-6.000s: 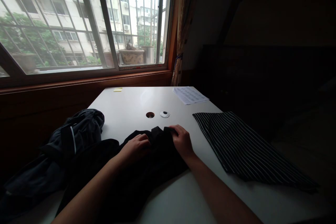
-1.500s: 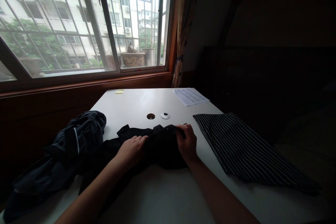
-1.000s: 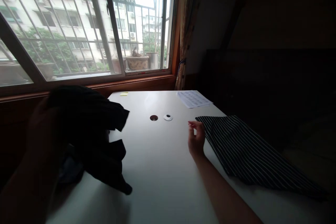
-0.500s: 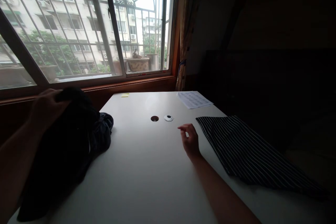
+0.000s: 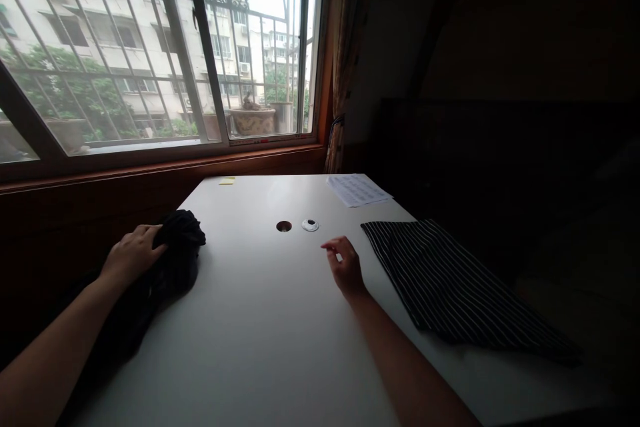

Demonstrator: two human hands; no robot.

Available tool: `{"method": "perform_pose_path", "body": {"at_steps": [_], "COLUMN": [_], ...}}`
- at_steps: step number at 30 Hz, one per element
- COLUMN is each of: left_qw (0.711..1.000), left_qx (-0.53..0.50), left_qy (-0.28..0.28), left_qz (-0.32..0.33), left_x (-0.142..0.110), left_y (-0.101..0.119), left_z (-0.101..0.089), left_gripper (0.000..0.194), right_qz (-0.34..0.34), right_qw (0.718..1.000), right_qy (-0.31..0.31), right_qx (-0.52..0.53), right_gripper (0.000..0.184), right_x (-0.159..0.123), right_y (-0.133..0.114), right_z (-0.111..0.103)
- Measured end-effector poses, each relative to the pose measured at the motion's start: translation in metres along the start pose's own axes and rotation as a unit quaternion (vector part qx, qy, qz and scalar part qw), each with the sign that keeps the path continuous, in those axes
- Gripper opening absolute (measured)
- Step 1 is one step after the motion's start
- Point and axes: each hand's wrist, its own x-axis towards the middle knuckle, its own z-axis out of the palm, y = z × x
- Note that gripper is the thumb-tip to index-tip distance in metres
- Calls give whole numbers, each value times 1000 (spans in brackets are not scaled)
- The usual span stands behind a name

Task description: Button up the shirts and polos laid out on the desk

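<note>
At the left edge of the white table (image 5: pixel 240 333), my left hand (image 5: pixel 133 253) grips a bunched black garment (image 5: pixel 173 273). Its fingers press into the upper part of the dark cloth, which hangs down toward the left; its exact kind is hard to make out. My right hand (image 5: pixel 345 267) hovers over the middle of the table, loosely curled, with a gap showing between thumb and fingers and nothing in it. Just right of that hand, a dark cloth with thin white stripes (image 5: pixel 450 287) lies spread flat over the table's right side.
Near the back are a round hole (image 5: pixel 284 227) and a white round cover (image 5: pixel 311 225) beside it. Printed sheets (image 5: pixel 357 190) lie at the back right, a yellow sticky note (image 5: pixel 227 181) at the back left. A barred window (image 5: pixel 250 67) stands beyond.
My left hand has lowered the black garment onto the left side of the table, and the cloth is more bunched. The right hand keeps nearly the same pose; the view has shifted slightly.
</note>
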Motion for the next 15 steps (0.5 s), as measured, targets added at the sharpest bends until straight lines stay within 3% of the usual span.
{"method": "perform_pose_path", "body": {"at_steps": [4,7,9,12,15], "left_qw": [1000,998,996,991,988], "left_qx": [-15,-18,1,61,91], "left_qy": [12,67,78,37,55], "left_qz": [-7,10,50,114,115], "left_x": [-5,-5,-3,-2,-8], "left_y": [14,25,30,37,49], "left_z": [-28,-34,-27,-6,6], "left_gripper": [46,45,47,56,64], "right_qz": [2,8,17,36,26], "right_qw": [1000,999,998,991,976], "right_qy": [-6,2,13,37,52], "right_qx": [-12,-32,-59,-125,-212], "right_gripper": [25,24,23,21,21], "right_x": [-1,-1,0,3,11], "right_y": [1,4,7,16,28], "right_z": [0,0,0,-5,-22]}}
